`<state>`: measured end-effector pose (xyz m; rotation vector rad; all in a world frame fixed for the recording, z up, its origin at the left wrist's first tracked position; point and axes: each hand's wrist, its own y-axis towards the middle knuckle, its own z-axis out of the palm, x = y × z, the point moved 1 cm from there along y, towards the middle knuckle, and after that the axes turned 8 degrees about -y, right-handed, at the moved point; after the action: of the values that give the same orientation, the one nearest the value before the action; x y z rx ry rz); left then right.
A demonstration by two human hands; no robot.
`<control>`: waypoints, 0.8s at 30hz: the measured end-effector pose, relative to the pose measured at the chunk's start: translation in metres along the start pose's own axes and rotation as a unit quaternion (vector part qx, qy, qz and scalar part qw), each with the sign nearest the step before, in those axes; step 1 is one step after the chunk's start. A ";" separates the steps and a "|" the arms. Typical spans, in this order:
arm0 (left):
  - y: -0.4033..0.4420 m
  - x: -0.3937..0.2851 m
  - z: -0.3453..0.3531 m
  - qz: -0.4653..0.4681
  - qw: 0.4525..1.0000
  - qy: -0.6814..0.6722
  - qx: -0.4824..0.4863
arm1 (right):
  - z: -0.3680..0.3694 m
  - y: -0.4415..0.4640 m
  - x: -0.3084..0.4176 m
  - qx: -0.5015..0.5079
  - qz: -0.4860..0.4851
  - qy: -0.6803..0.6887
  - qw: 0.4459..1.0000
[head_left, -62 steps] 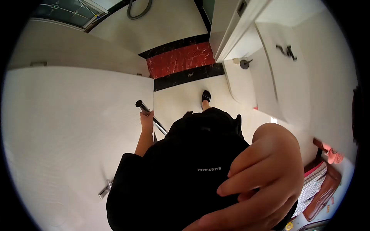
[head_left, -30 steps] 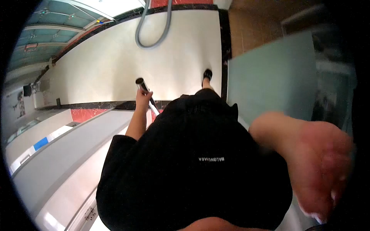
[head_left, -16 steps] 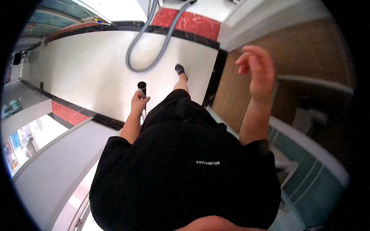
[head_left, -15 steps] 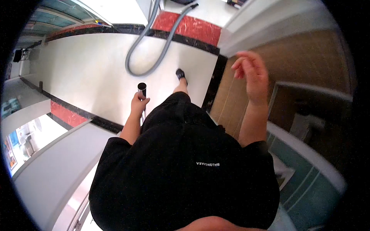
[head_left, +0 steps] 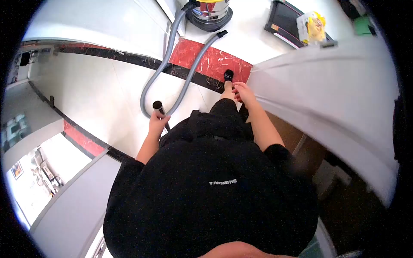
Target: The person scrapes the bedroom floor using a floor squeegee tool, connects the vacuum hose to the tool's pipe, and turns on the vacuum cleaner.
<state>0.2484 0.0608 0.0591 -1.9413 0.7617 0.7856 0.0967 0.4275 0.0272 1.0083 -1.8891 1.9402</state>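
Observation:
My left hand (head_left: 159, 122) is wrapped round a metal tube (head_left: 158, 107), its open dark end pointing up and away from me. My right hand (head_left: 243, 93) hangs in front of my body near my foot, its fingers loosely curled and partly apart, holding nothing. Beyond the tube a grey hose (head_left: 188, 79) lies in a U-shaped loop on the pale floor. One end has a black fitting (head_left: 222, 34); the other runs to a vacuum cleaner (head_left: 211, 13) with a shiny metal drum, at the top of the view.
A red marble threshold (head_left: 206, 58) with a black border crosses the floor ahead. Past it lies a black flat object (head_left: 286, 21) beside a yellow and clear package (head_left: 316, 26). A white door (head_left: 331, 86) stands on the right; another doorway opens at the lower left.
The view has moved forward, bringing the vacuum cleaner and package into sight. My right hand has come down and inward from the right. My left hand still holds the tube.

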 end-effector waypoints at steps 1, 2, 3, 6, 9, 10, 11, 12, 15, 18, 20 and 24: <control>-0.002 -0.003 0.009 -0.018 0.999 0.029 -0.022 | -0.007 0.023 -0.002 0.008 0.004 0.000 1.000; -0.010 -0.007 0.013 -0.024 0.999 0.006 -0.021 | -0.014 0.039 -0.001 0.030 0.000 -0.041 0.999; -0.018 -0.007 0.021 -0.028 0.999 0.004 -0.021 | -0.020 0.068 0.002 0.052 -0.011 -0.079 0.995; -0.007 0.027 0.039 -0.152 0.986 0.063 0.031 | -0.052 0.176 0.017 0.069 0.101 -0.266 0.956; -0.027 -0.014 0.062 -0.142 0.987 0.064 0.039 | -0.074 0.229 0.010 0.053 0.086 -0.368 0.924; -0.022 -0.031 0.070 -0.184 0.982 0.039 0.031 | -0.082 0.261 0.025 0.021 0.068 -0.393 0.917; -0.017 -0.044 0.076 -0.182 0.981 0.047 0.041 | -0.088 0.289 0.034 -0.012 0.049 -0.417 0.907; -0.020 -0.030 0.078 -0.201 0.978 0.040 0.027 | -0.086 0.313 0.037 -0.028 0.008 -0.426 0.904; 0.000 -0.062 0.099 -0.149 0.983 0.095 0.052 | -0.078 0.391 0.050 -0.016 -0.006 -0.400 0.916; 0.013 -0.055 0.111 -0.177 0.983 0.056 -0.001 | -0.064 0.466 0.066 0.032 0.046 -0.433 0.899; 0.012 -0.034 0.110 -0.200 0.978 0.048 -0.042 | -0.058 0.525 0.047 0.028 0.033 -0.456 0.889; 0.034 -0.036 0.115 -0.175 0.976 0.097 -0.086 | -0.038 0.621 0.022 -0.003 0.034 -0.456 0.889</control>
<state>0.1747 0.1551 0.0225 -2.2512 0.4541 0.4626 -0.3138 0.3785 -0.4383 2.1417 -2.3538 1.5851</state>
